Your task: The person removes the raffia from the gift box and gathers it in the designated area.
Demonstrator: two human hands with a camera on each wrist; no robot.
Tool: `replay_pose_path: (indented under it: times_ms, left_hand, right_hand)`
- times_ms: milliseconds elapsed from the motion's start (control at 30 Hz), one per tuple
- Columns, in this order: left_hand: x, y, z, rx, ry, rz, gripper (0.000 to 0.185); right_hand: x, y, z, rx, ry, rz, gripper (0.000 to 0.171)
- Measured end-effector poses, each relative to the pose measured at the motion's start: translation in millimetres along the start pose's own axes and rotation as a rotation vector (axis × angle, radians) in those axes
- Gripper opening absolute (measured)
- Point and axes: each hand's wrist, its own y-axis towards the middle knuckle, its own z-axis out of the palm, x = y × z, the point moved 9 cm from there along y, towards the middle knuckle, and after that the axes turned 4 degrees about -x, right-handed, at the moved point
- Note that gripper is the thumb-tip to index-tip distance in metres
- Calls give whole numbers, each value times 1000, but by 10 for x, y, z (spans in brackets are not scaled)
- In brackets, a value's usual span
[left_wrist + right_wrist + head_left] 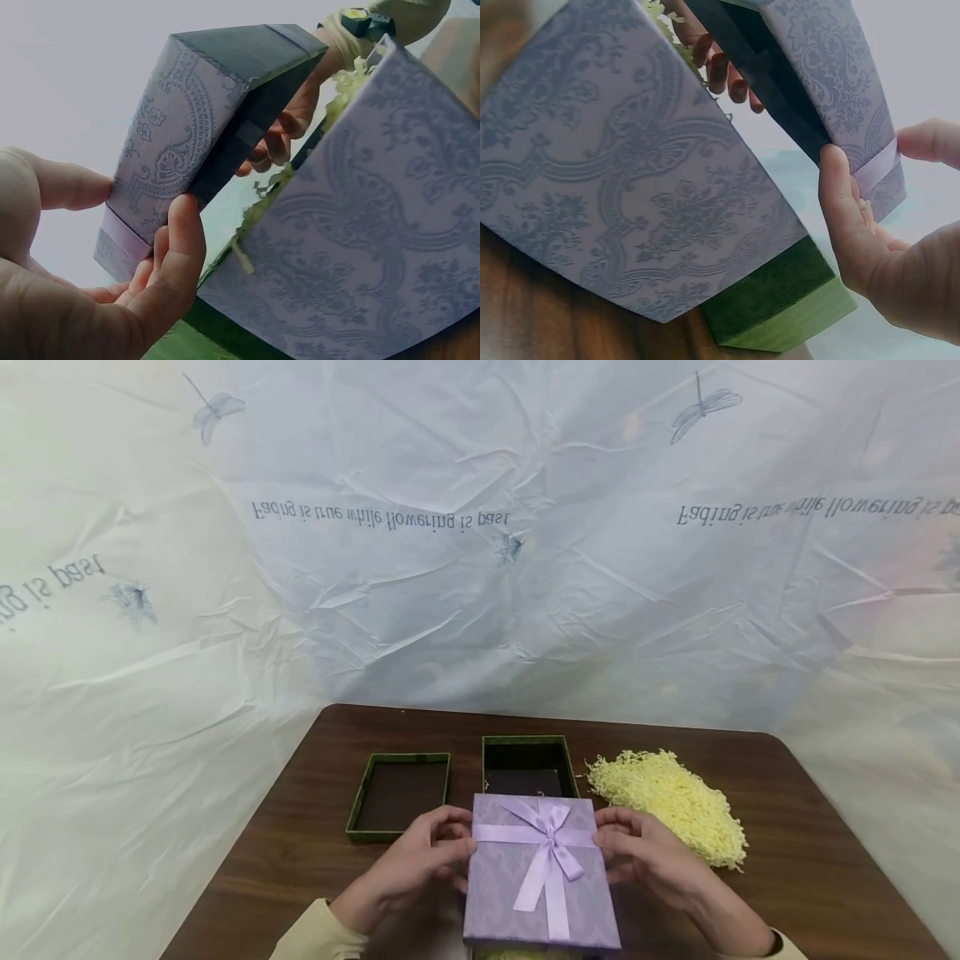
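A lilac patterned box lid with a satin ribbon bow is held flat above its box at the table's near edge. My left hand grips the lid's left edge, thumb under and fingers on top. My right hand grips the right edge the same way. In the left wrist view the lid is raised off the lilac box base, which holds pale shredded paper. The right wrist view shows the lid above the base.
On the brown table, a dark green box lid lies at the left and an open dark green box behind the lilac one. A heap of yellow shredded paper lies at the right. Crinkled printed sheeting hangs behind.
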Motion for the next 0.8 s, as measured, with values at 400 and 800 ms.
replay_pose_path:
  times_ms: [400, 800]
  left_hand:
    - [-169, 119, -87, -34, 25, 41, 55]
    - [-254, 274, -198, -89, 41, 79, 54]
  right_hand:
    - [190, 139, -33, -67, -48, -46, 44]
    - [317, 280, -140, -148, -121, -70, 54]
